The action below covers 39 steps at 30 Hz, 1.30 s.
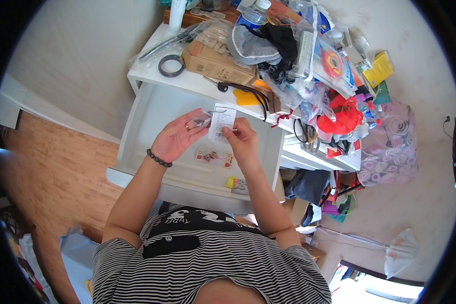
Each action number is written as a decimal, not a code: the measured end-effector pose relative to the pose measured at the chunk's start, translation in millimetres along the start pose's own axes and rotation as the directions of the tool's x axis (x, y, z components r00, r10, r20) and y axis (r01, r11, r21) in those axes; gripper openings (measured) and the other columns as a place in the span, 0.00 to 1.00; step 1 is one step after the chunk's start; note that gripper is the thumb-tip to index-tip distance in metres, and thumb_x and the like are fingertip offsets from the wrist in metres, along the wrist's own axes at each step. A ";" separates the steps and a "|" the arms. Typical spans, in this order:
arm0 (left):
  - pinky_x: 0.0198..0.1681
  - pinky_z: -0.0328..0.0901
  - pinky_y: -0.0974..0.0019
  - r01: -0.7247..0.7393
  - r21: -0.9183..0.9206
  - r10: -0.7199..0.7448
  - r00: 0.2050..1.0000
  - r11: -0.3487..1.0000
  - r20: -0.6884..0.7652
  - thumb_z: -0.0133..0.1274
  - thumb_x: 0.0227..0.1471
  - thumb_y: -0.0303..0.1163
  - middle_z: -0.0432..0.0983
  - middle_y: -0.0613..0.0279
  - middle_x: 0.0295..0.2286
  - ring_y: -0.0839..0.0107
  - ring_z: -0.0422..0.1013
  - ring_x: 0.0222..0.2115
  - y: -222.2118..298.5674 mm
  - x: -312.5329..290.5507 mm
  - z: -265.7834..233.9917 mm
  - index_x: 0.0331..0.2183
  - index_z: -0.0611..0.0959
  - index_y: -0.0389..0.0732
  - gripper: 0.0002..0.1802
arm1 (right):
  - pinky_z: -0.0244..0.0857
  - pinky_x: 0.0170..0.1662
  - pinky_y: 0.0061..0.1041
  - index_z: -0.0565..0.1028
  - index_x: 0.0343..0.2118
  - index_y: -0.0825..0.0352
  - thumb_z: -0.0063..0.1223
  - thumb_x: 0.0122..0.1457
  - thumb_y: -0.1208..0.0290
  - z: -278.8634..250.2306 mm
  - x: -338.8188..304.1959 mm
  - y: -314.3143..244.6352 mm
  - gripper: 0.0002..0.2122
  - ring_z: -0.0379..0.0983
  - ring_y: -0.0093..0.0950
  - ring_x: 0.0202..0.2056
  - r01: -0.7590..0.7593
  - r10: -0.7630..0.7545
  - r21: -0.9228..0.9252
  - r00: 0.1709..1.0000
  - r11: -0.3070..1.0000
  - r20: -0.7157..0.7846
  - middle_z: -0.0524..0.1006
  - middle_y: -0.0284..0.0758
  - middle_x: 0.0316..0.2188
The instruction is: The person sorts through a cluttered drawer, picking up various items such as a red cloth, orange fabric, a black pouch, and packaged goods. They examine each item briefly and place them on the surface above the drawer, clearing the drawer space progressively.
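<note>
Above an open white drawer (142, 121), my left hand (176, 136) is turned palm up. A small clear plastic packet (201, 120) with something dark in it rests at its fingertips. My right hand (243, 142) pinches the lower right edge of a white paper tag (223, 117) with small print and a barcode. A thin dark cord crosses the top of this tag, beside the packet. Below the hands, small packets (207, 156) with reddish items lie on the drawer bottom. Nearer the drawer front is a yellow-topped packet (236, 184).
The cabinet top behind the drawer carries a black tape roll (171, 66), a cardboard box (215, 66), a checked cloth cap (253, 44) and a water bottle (253, 14). Plastic bags and a red bag (342, 116) pile up at right. Dark cords (261, 96) hang over the drawer's back edge.
</note>
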<state>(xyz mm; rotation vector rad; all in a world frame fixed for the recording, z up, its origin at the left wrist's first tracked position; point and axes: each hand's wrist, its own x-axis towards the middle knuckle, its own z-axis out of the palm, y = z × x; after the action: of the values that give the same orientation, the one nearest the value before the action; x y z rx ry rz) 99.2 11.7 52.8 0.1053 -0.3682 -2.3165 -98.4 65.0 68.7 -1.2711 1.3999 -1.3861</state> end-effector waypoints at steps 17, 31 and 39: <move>0.48 0.68 0.67 0.070 0.302 -0.002 0.976 0.951 -0.218 0.47 0.53 0.23 0.72 0.52 0.43 0.62 0.71 0.44 -6.0 -2.4 -10.3 0.47 0.72 0.34 0.18 | 0.67 0.40 0.23 0.70 0.36 0.71 0.44 0.60 0.73 -4.8 1.9 -7.3 0.07 0.73 0.25 0.34 -0.326 0.307 0.462 0.944 0.824 0.120 0.76 0.39 0.34; 0.46 0.67 0.70 0.034 0.323 0.026 0.983 0.946 -0.182 0.49 0.52 0.22 0.73 0.58 0.42 0.70 0.71 0.41 -8.0 -3.7 -10.3 0.46 0.74 0.35 0.17 | 0.61 0.53 0.44 0.64 0.44 0.72 0.39 0.62 0.71 2.0 2.3 -18.2 0.12 0.67 0.42 0.49 -0.415 0.332 0.762 0.902 0.498 0.275 0.69 0.46 0.47; 0.42 0.67 0.73 -0.008 0.367 0.044 0.995 0.930 -0.091 0.52 0.49 0.20 0.74 0.59 0.41 0.72 0.71 0.40 -10.9 -3.6 -18.1 0.46 0.74 0.35 0.19 | 0.62 0.52 0.43 0.66 0.44 0.70 0.41 0.61 0.70 5.2 2.5 -12.3 0.11 0.69 0.36 0.47 -0.418 0.312 0.723 0.906 0.550 0.287 0.70 0.43 0.46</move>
<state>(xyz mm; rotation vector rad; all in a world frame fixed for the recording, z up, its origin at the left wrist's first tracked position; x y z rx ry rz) 97.6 17.2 32.2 0.3936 -0.7446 -2.1820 -92.3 62.6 80.6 -0.4291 0.7353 -1.3391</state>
